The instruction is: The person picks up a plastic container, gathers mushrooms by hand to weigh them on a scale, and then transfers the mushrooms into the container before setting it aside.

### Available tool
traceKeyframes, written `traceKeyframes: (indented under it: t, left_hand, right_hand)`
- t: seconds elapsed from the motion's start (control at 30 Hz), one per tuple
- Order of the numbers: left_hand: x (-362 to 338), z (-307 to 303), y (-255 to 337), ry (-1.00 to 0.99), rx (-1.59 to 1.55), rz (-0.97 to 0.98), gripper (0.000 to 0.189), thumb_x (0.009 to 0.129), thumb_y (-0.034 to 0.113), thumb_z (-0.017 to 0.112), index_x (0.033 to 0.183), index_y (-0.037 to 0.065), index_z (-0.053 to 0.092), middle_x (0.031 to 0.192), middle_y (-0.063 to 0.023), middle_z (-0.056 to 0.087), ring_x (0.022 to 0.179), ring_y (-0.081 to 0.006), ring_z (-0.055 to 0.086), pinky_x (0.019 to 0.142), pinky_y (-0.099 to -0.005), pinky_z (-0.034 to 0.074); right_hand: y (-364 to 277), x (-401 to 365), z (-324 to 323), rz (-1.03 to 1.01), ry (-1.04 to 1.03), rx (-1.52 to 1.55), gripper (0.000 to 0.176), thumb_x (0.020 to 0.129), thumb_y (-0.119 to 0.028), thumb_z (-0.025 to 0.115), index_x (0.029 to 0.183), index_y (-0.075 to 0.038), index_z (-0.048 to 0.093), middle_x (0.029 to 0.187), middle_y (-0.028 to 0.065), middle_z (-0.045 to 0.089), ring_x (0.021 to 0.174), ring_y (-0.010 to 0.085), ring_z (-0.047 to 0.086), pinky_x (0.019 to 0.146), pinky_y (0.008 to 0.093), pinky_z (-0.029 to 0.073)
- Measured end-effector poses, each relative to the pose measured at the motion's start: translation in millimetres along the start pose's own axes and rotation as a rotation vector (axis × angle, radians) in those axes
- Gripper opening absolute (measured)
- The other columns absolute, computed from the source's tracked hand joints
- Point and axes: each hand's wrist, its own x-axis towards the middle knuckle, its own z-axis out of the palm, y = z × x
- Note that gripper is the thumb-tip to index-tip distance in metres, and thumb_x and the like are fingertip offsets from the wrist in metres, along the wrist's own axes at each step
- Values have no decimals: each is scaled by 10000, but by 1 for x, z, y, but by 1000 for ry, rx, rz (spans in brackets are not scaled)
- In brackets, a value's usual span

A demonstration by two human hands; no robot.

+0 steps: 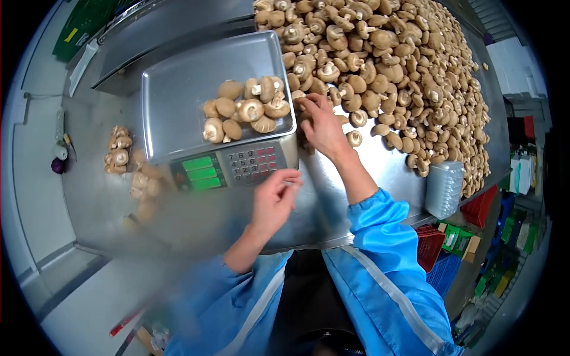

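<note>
My right hand reaches to the near left edge of a big heap of shiitake mushrooms, its fingers curled on a shiitake mushroom beside the scale. My left hand hovers just in front of the scale's keypad, half curled with nothing visible in it. On the metal pan of the scale lies a small group of shiitake mushrooms, some cap up, some stem up. The green display is lit, but its digits are unreadable.
Packed mushrooms sit on the steel table left of the scale, with more blurred behind a smear on the lens. Stacked clear plastic trays stand at the table's right edge. Red crates and a blue crate are below.
</note>
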Motion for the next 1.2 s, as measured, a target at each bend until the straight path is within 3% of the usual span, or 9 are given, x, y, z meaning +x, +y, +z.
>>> traceKeyframes:
  t: [0.2, 0.33, 0.4, 0.57, 0.7, 0.8, 0.9, 1.0, 1.2]
  left_hand:
    - [9, 11, -8, -51, 50, 39, 277, 945, -34, 506, 1216, 3, 550, 1037, -87, 656, 674, -76, 596, 520, -195, 447]
    - [15, 2, -11, 31, -163, 53, 434, 972, 52, 552, 1384, 7, 423, 1283, -167, 560, 1009, -183, 650, 775, -274, 543]
    - [15, 0, -5, 28, -281, 19, 542, 982, 60, 539, 1470, 10, 309, 1409, -178, 445, 1199, -219, 554, 963, -321, 488]
    - [14, -8, 18, 27, -166, 190, 433, 935, 54, 606, 1344, 14, 472, 1276, -92, 551, 1144, -161, 548, 949, -281, 476]
    - [37, -37, 69, 272, 32, 370, 382, 901, 19, 606, 1277, 8, 544, 1274, -111, 569, 1154, -176, 563, 950, -302, 484]
    - [70, -47, 110, 414, 593, 705, 394, 907, 78, 615, 1286, -4, 547, 1323, -158, 562, 1233, -261, 545, 1014, -377, 448]
    - [107, -65, 103, 276, 1078, 687, 374, 961, 122, 529, 1304, -24, 543, 1367, -172, 545, 1335, -305, 464, 1101, -401, 364]
    - [120, -69, 95, 234, 1066, 647, 402, 975, 242, 515, 1302, 12, 552, 1396, -200, 515, 1358, -374, 417, 1145, -440, 285]
    - [98, -80, 90, 411, 832, 575, 407, 1009, 198, 379, 1331, 21, 555, 1390, -176, 537, 1340, -293, 453, 1137, -383, 306]
  right_hand:
    - [12, -35, -9, 4, 157, 136, 371, 795, -42, 705, 1152, 2, 612, 1203, 165, 605, 1089, 339, 598, 935, 380, 492]
    - [-28, -73, -25, -46, 340, 61, 371, 763, -13, 730, 1118, -1, 623, 1151, 154, 630, 1064, 339, 610, 925, 382, 501]
    - [-50, -92, -20, -119, 231, 149, 410, 737, -2, 738, 1129, -13, 619, 1172, 148, 624, 1090, 355, 598, 933, 384, 499]
    - [-97, -104, -13, -88, 24, 391, 594, 726, 1, 743, 1281, -35, 535, 1353, 166, 489, 1212, 359, 513, 1003, 403, 449]
    - [-94, -102, -23, -144, 72, 287, 490, 799, -36, 712, 1261, -36, 550, 1329, 159, 511, 1204, 361, 524, 993, 402, 455]
    - [-76, -109, -19, -84, 46, 296, 420, 836, -28, 672, 1241, -50, 562, 1269, 156, 549, 1149, 355, 562, 959, 386, 476]
    - [-69, -120, -19, 19, -27, 370, 355, 866, -20, 633, 1213, -60, 572, 1228, 149, 574, 1093, 349, 592, 921, 370, 494]
    - [-60, -136, -26, 74, -79, 325, 324, 870, -10, 616, 1188, -60, 579, 1208, 138, 590, 1077, 349, 601, 901, 368, 502]
    - [-12, -169, -61, 102, 83, 103, 338, 859, -1, 613, 1193, -43, 583, 1170, 156, 618, 1069, 347, 619, 908, 378, 510]
